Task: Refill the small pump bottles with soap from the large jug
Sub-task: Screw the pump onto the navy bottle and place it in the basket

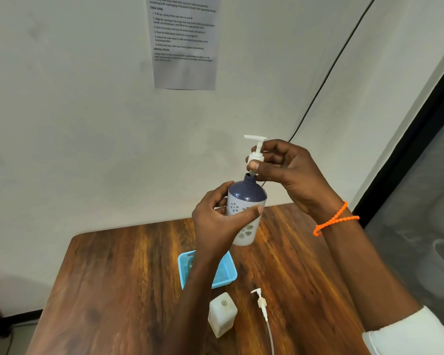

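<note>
- The left hand (217, 221) holds the small pump bottle (246, 211) in the air above the bench (128, 278), its fingers (251, 210) clamped round the patterned body.
- The right hand (290, 170) has its fingers pinched on the collar of the pump head (255, 155), which sits just above the bottle's open neck with its stem entering it.
- Likely risk: the bottle is tilted and unsupported, so a skewed collar could cross-thread, or soap could slop out if the grip slips.
- A second, square bottle (222, 313) stands open near the bench edge, beside a loose pump (262, 308) whose tube trails off the front; a passing sleeve could knock either.
- A blue basket (226, 275) lies under the left forearm.
- The large jug is not in view.
- The bench is dark grained wood against a pale wall carrying a printed sheet (185, 42); a black cable (326, 83) runs up the wall.
</note>
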